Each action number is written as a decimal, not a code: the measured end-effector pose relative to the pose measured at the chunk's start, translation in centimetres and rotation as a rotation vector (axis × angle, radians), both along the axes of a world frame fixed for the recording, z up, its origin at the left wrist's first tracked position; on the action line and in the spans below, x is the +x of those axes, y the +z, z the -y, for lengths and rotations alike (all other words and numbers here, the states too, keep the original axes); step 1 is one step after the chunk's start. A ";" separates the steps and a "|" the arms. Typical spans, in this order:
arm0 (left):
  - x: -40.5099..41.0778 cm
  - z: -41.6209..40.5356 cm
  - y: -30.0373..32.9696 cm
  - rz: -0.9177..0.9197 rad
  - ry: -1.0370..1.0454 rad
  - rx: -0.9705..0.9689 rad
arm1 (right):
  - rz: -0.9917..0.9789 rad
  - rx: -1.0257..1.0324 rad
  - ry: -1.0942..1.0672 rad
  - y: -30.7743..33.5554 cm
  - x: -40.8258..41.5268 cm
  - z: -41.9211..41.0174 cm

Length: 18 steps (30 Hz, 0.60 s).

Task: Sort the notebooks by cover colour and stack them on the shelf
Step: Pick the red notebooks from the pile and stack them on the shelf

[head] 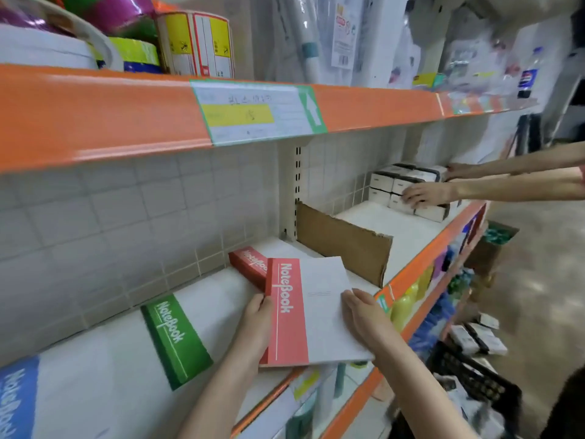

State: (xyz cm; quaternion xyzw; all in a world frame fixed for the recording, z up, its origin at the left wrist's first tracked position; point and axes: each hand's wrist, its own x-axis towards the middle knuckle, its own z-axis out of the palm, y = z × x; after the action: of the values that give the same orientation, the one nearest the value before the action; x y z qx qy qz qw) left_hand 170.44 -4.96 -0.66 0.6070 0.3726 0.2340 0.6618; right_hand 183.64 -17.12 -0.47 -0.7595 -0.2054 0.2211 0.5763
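Two hands hold a stack of white notebooks with red "NoteBook" spine bands point(313, 312) over the white shelf point(221, 299): the left hand point(258, 324) grips the spine edge, the right hand point(364, 315) curls round the opposite edge. Behind lies another red-banded stack point(250, 264); leftward, green-banded point(174, 340) and blue-banded point(19, 397) "NoteBook" stacks.

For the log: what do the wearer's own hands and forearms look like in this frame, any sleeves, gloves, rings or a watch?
Both the left hand and the right hand are bare: no gloves, no rings visible on the fingers in view. Both forearms are uncovered as far as the frame shows, with no sleeve, watch or bracelet at either wrist. The nails look short and unpainted, though the picture is slightly soft.
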 end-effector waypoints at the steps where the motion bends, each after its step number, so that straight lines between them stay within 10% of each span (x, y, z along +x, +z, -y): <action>1: 0.8 -0.4 0.0 0.017 0.015 -0.022 | -0.004 -0.003 0.047 0.2 1.3 -0.6; 18: 6.9 -5.8 0.6 -0.117 0.323 0.223 | 0.404 -0.291 0.509 2.4 13.1 -12.3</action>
State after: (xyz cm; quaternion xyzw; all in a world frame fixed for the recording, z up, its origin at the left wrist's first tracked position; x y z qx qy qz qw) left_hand 177.37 0.88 -0.07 0.6214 0.4744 0.3413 0.5218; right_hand 196.77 -4.79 1.90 -0.7865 -0.4643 0.2298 0.3363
